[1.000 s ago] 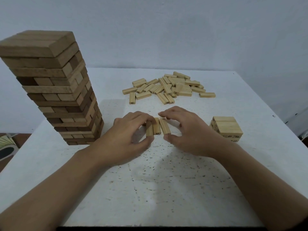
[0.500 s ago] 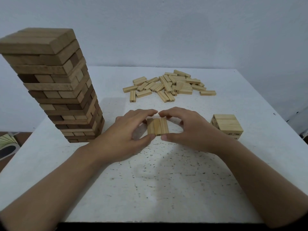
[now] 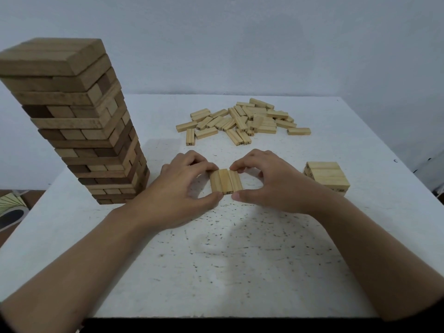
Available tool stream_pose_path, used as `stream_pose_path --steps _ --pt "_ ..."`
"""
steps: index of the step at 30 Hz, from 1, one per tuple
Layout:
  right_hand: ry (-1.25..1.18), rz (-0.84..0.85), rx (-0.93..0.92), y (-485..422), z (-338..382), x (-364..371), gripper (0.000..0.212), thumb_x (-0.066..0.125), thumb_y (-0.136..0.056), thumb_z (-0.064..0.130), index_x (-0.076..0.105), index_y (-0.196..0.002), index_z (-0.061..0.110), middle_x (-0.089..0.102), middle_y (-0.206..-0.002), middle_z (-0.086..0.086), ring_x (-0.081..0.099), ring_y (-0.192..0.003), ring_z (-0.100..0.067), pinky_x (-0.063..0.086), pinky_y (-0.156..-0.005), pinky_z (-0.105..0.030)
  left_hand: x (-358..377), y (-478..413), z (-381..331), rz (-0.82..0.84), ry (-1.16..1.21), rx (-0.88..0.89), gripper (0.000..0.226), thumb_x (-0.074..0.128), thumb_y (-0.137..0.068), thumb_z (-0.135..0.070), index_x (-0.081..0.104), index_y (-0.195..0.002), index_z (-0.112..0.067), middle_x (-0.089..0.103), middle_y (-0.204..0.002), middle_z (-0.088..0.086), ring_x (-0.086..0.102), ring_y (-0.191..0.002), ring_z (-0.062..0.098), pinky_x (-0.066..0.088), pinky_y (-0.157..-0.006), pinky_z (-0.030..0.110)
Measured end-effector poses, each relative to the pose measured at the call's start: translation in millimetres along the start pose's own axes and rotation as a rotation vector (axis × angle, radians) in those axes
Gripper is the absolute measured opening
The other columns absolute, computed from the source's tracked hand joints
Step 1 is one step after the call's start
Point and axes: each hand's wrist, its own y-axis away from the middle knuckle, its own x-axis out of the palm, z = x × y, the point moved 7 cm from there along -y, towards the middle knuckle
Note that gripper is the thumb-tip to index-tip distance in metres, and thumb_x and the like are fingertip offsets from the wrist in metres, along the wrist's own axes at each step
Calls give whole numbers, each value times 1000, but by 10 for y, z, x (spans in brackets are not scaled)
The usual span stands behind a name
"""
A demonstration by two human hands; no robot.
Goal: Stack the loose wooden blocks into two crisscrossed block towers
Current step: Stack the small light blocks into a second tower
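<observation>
Three small pale wooden blocks (image 3: 225,180) lie side by side as one flat layer at the table's middle. My left hand (image 3: 177,191) pinches the layer's left side between thumb and fingers. My right hand (image 3: 269,181) pinches its right side the same way. A tall crisscrossed tower of larger, darker blocks (image 3: 77,121) stands at the left. A short stack of pale blocks (image 3: 326,176) sits at the right. A loose pile of small pale blocks (image 3: 242,121) lies farther back.
The white speckled table (image 3: 228,255) ends in a near edge at the bottom and a right edge close to the short stack. A pale wall rises behind. Floor and a patterned object (image 3: 12,207) show at the far left.
The three blocks, spread apart a second ago, are pressed together into a neat square layer. Both hands have closed in on its sides.
</observation>
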Motion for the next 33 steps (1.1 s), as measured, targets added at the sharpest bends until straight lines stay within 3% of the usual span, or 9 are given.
stream_pose_path --steps 9,14,20,28,33 --pt "-19 54 3 -48 19 2 57 74 -85 49 55 -136 31 46 -122 13 37 -119 -7 32 -95 -24 25 -54 34 27 41 -28 51 66 -84 -63 58 -128 -39 44 -118 -24 40 -114 -1 33 -93 28" --pt "-29 50 -12 -40 40 -11 54 76 -85 46 57 -132 28 49 -121 14 43 -111 -1 32 -83 0 34 -82 30 49 38 -15 47 69 -84 -59 57 -126 -41 45 -117 -24 40 -114 -1 31 -94 29" --pt "-46 43 -6 -18 46 -14 57 76 -84 47 56 -135 29 49 -120 13 45 -111 -1 34 -82 -5 38 -86 52 59 37 -21 52 70 -82 -63 58 -128 -42 45 -117 -24 41 -115 2 31 -94 29" --pt "-59 76 0 -6 21 -14 61 78 -83 47 53 -137 31 47 -124 14 44 -108 7 31 -80 5 26 -81 66 80 64 -17 73 56 -69 -82 59 -129 -42 46 -117 -27 43 -115 -2 40 -100 35" --pt "-71 87 -5 -11 29 8 56 75 -86 45 55 -136 30 46 -121 14 42 -114 0 33 -86 -6 22 -83 46 74 83 -1 61 64 -75 -71 61 -127 -40 47 -115 -26 41 -115 -3 39 -101 39"
